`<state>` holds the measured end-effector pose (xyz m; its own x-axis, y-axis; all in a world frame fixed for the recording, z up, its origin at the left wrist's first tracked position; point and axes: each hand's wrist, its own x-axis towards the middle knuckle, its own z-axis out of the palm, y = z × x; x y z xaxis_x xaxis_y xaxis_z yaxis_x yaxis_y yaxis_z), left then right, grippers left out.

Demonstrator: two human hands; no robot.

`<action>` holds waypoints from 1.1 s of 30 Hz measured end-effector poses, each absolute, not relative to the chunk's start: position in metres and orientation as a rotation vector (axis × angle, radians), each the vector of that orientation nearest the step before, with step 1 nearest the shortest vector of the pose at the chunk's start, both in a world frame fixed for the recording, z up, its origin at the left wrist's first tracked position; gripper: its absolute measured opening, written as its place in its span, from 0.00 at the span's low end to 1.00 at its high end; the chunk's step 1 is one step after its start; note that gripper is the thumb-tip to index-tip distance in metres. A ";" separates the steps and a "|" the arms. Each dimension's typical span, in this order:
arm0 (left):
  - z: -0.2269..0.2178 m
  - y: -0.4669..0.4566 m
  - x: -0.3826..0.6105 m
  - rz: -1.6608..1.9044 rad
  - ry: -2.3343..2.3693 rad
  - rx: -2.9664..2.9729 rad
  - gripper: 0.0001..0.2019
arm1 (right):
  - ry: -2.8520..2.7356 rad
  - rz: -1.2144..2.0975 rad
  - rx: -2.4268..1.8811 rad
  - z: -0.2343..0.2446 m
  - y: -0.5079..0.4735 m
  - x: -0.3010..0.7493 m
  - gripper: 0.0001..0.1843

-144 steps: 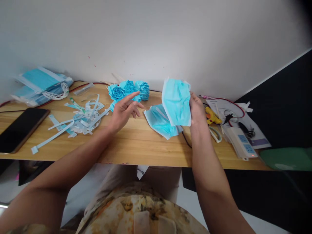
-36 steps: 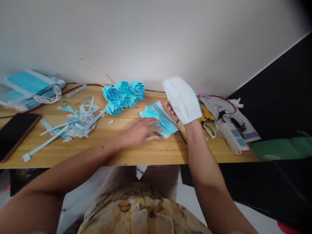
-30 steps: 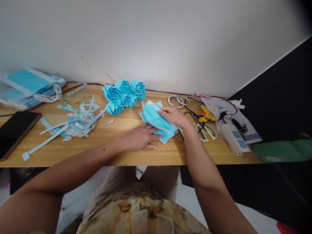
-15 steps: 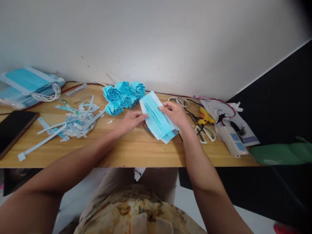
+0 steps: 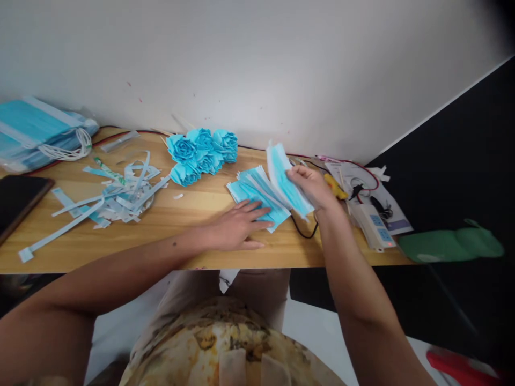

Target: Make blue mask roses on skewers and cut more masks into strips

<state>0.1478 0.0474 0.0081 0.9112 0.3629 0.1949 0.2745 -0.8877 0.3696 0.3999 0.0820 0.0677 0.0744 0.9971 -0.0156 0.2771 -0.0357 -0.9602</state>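
My left hand point(image 5: 241, 224) lies with its fingers spread over the near side of a fanned stack of blue face masks point(image 5: 257, 185) on the table. In my right hand point(image 5: 311, 185) a single blue face mask point(image 5: 285, 174) with pale edges is pinched between thumb and fingers. It is lifted and tilted just right of the stack, slightly blurred. Behind and left of the stack sits a cluster of blue flowers point(image 5: 203, 153) on thin sticks, apart from both hands.
Cut strips and scraps point(image 5: 129, 198) lie left of the flowers. Beyond them are a phone point(image 5: 20, 201) and more masks with white ear loops point(image 5: 36, 126). A yellow glue gun point(image 5: 336, 186), a power strip point(image 5: 374, 228) and a green bottle point(image 5: 450, 245) stand to the right.
My right hand has moved right, carrying one mask away from the stack. My left hand has let go of the mask's edge and come down flat on the stack. The view shifted slightly.
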 end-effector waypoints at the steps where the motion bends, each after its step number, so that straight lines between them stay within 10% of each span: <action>1: 0.007 0.046 0.148 0.337 0.472 2.761 0.30 | -1.378 1.075 -1.505 0.061 0.079 0.394 0.22; 10: 0.004 0.042 0.147 0.341 0.440 2.856 0.29 | -1.913 0.559 -1.730 0.024 0.083 0.371 0.08; 33: 0.003 0.044 0.148 0.384 0.399 2.804 0.28 | -1.290 1.140 -1.492 0.054 0.069 0.391 0.21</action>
